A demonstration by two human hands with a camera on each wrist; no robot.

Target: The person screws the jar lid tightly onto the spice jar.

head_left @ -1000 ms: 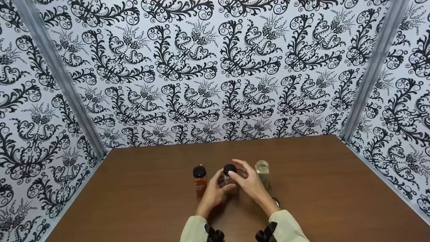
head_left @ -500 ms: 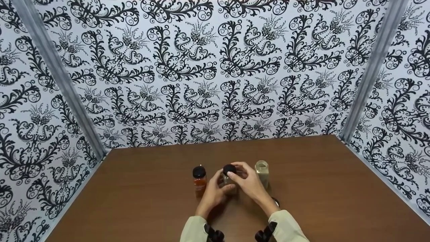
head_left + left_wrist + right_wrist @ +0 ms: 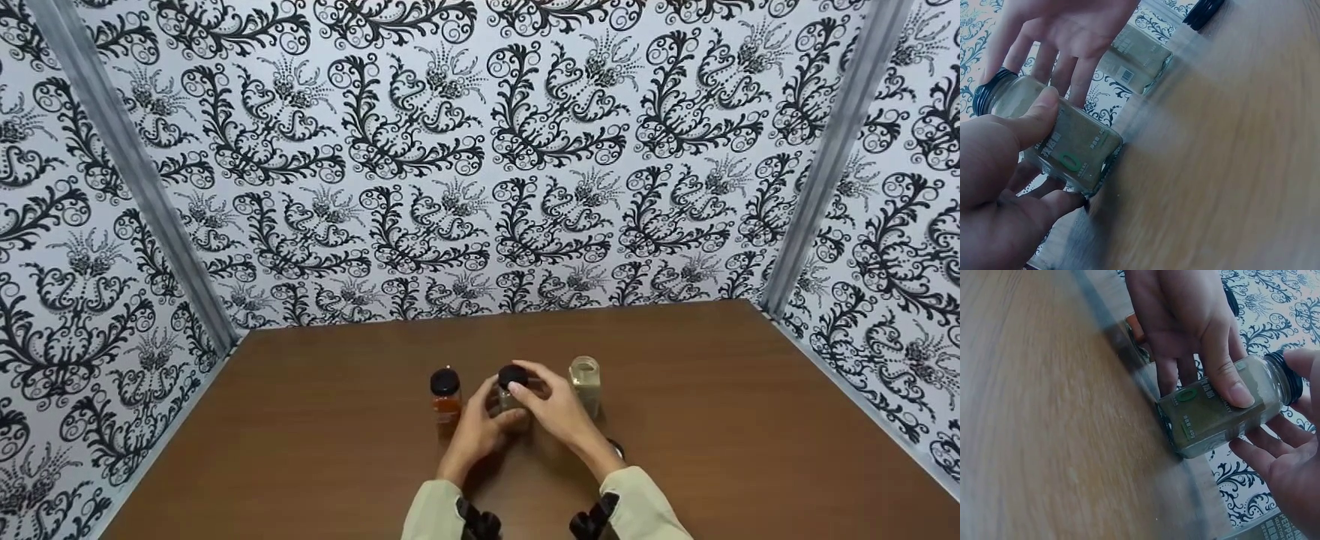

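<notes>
Between my hands stands a square glass spice jar (image 3: 1075, 146) of brownish-green powder, upright on the table, with a black cap (image 3: 513, 376) on its top. My left hand (image 3: 478, 431) grips the jar's body, its thumb (image 3: 1044, 112) lying across the glass. My right hand (image 3: 556, 405) holds the cap between thumb and fingers; in the right wrist view its fingers also reach behind the jar's side. The jar's lower part is partly hidden by the left hand in the head view.
Left of my hands is a capped jar of orange-red contents (image 3: 446, 401). An uncapped jar of pale powder (image 3: 586, 386) stands close to the right hand. A loose black lid (image 3: 616, 449) lies by the right forearm, partly hidden. Patterned walls (image 3: 480, 187) border the brown table (image 3: 315, 435).
The right hand's fingers have shifted slightly around the cap. The left hand and the jars stay in place.
</notes>
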